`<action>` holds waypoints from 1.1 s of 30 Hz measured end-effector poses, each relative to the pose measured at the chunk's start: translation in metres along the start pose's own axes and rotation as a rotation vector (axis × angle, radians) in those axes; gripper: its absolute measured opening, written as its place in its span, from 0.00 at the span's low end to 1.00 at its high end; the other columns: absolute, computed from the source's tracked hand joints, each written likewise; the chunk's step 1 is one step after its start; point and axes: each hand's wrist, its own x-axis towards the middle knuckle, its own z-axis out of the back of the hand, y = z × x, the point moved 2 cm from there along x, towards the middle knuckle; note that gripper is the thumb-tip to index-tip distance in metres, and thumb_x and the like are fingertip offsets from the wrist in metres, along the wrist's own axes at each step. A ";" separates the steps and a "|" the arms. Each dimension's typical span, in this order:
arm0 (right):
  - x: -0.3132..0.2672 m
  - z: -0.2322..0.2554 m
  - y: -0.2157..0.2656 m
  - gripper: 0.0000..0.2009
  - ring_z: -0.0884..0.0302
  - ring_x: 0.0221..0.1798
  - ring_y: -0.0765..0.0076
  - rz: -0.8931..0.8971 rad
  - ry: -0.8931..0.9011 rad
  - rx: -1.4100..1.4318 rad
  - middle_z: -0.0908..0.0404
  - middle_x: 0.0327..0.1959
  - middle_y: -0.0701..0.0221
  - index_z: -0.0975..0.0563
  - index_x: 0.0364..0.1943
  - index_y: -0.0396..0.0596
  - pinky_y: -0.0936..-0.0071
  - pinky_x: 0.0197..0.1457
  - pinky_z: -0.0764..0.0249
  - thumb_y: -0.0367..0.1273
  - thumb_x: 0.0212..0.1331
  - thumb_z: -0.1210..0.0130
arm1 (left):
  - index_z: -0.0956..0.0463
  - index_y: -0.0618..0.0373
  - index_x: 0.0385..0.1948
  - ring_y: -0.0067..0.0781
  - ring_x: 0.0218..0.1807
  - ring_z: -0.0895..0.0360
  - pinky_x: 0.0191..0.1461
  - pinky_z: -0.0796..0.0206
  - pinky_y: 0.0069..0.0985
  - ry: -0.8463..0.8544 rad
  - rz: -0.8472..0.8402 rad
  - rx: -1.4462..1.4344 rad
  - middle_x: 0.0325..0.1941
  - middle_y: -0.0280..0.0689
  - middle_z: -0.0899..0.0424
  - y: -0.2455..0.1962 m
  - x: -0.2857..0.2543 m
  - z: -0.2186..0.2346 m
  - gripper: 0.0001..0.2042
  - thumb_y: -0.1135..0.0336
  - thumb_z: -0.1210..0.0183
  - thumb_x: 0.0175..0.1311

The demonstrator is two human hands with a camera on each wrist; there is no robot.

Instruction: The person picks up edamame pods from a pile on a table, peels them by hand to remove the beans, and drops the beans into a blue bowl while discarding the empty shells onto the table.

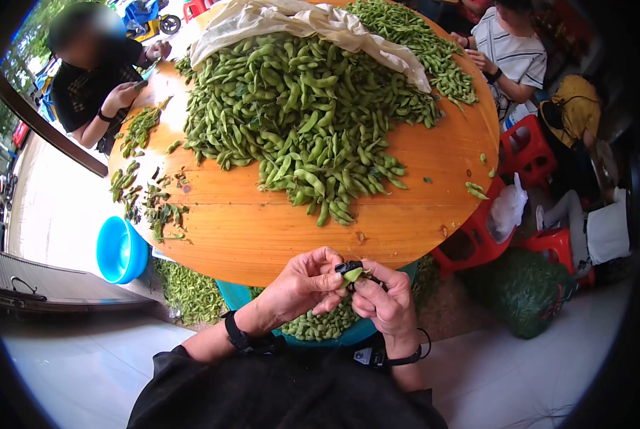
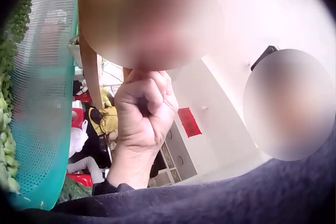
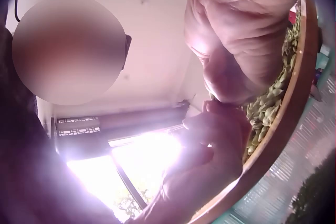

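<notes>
My left hand [image 1: 300, 280] and right hand [image 1: 388, 299] meet just in front of the table edge. Between their fingertips they pinch a green soybean pod [image 1: 353, 274]. A small black piece [image 1: 346, 266] sits at the fingertips beside the pod. Under both hands is a teal basket [image 2: 50, 145] holding pale green shelled beans [image 1: 321, 325]. In the left wrist view my right hand [image 2: 144, 108] shows curled fingers. The right wrist view has my right hand [image 3: 241, 35] above my left hand [image 3: 210, 155], and the pod is mostly hidden there.
A large heap of pods [image 1: 298, 107], partly under a whitish sack [image 1: 291, 20], covers much of the round wooden table [image 1: 248, 222]. Leaf scraps [image 1: 164, 207] lie at its left. A blue basin [image 1: 121, 250] stands left, red stools [image 1: 527, 151] right. Two people sit across the table.
</notes>
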 end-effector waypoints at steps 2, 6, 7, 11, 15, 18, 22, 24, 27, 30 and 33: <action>0.000 0.001 0.001 0.08 0.39 0.20 0.87 -0.042 -0.049 -0.141 0.30 0.26 0.79 0.22 0.45 0.36 0.84 0.21 0.43 0.23 0.68 0.50 | 0.29 0.55 0.42 0.25 0.24 0.22 0.21 0.36 0.18 -0.047 -0.026 0.107 0.28 0.35 0.18 0.001 -0.002 -0.004 0.08 0.75 0.39 0.66; -0.008 -0.008 0.005 0.06 0.34 0.21 0.85 0.038 -0.127 -0.424 0.28 0.26 0.77 0.22 0.42 0.34 0.83 0.23 0.38 0.23 0.66 0.49 | 0.27 0.59 0.44 0.18 0.31 0.23 0.30 0.32 0.17 -0.140 -0.179 0.603 0.33 0.33 0.18 -0.002 -0.007 -0.005 0.13 0.75 0.34 0.61; -0.009 -0.009 0.005 0.06 0.31 0.23 0.82 0.096 -0.157 -0.549 0.27 0.26 0.74 0.22 0.41 0.33 0.80 0.25 0.35 0.23 0.64 0.47 | 0.26 0.59 0.43 0.16 0.34 0.22 0.34 0.30 0.17 -0.148 -0.208 0.805 0.34 0.31 0.18 -0.003 -0.007 -0.004 0.13 0.75 0.33 0.60; -0.010 -0.008 -0.001 0.07 0.24 0.27 0.68 0.232 -0.207 -0.820 0.25 0.28 0.63 0.23 0.39 0.31 0.72 0.30 0.30 0.22 0.58 0.43 | 0.25 0.62 0.39 0.13 0.28 0.24 0.28 0.32 0.20 -0.114 -0.241 0.992 0.28 0.31 0.18 -0.013 -0.009 -0.004 0.15 0.65 0.30 0.58; -0.013 -0.012 0.004 0.08 0.22 0.30 0.54 0.268 -0.141 -0.962 0.25 0.30 0.58 0.22 0.39 0.32 0.68 0.32 0.28 0.20 0.55 0.43 | 0.25 0.62 0.39 0.18 0.25 0.23 0.27 0.32 0.24 -0.120 -0.211 1.220 0.26 0.34 0.18 -0.016 -0.009 0.001 0.16 0.64 0.30 0.58; -0.013 -0.019 0.006 0.08 0.23 0.30 0.50 0.339 -0.187 -1.053 0.25 0.31 0.58 0.22 0.38 0.33 0.65 0.32 0.27 0.20 0.53 0.43 | 0.25 0.62 0.41 0.33 0.26 0.20 0.29 0.31 0.29 -0.052 -0.346 1.247 0.26 0.40 0.19 -0.011 -0.006 -0.003 0.15 0.66 0.31 0.59; -0.016 -0.026 0.007 0.09 0.23 0.30 0.49 0.420 -0.227 -1.129 0.25 0.32 0.57 0.22 0.39 0.33 0.64 0.33 0.27 0.19 0.53 0.44 | 0.28 0.65 0.48 0.53 0.33 0.22 0.32 0.30 0.38 -0.041 -0.612 1.393 0.34 0.48 0.22 0.001 -0.006 -0.009 0.14 0.73 0.38 0.62; -0.016 -0.034 0.009 0.09 0.23 0.30 0.49 0.534 -0.255 -1.218 0.25 0.32 0.57 0.22 0.39 0.33 0.64 0.33 0.27 0.19 0.52 0.44 | 0.33 0.66 0.54 0.56 0.34 0.23 0.33 0.31 0.43 -0.123 -0.751 1.519 0.38 0.51 0.26 0.012 -0.010 -0.015 0.18 0.77 0.42 0.63; -0.015 -0.036 0.005 0.09 0.23 0.31 0.48 0.557 -0.265 -1.214 0.26 0.31 0.57 0.22 0.39 0.32 0.64 0.33 0.26 0.19 0.52 0.44 | 0.33 0.65 0.54 0.57 0.33 0.23 0.32 0.30 0.41 -0.195 -0.807 1.519 0.34 0.50 0.25 0.019 -0.008 -0.015 0.17 0.77 0.43 0.64; -0.013 -0.014 -0.001 0.08 0.22 0.28 0.56 0.368 -0.235 -1.051 0.26 0.29 0.59 0.23 0.39 0.30 0.68 0.31 0.26 0.19 0.54 0.44 | 0.32 0.64 0.53 0.50 0.28 0.22 0.30 0.29 0.36 -0.131 -0.540 1.409 0.29 0.47 0.23 0.014 -0.012 -0.007 0.14 0.76 0.47 0.68; -0.011 -0.005 0.001 0.06 0.24 0.22 0.75 0.157 -0.161 -0.663 0.26 0.27 0.65 0.23 0.39 0.29 0.76 0.24 0.30 0.20 0.59 0.45 | 0.31 0.64 0.51 0.36 0.23 0.21 0.28 0.29 0.31 -0.061 -0.323 1.194 0.25 0.44 0.21 0.003 -0.013 -0.006 0.10 0.74 0.53 0.72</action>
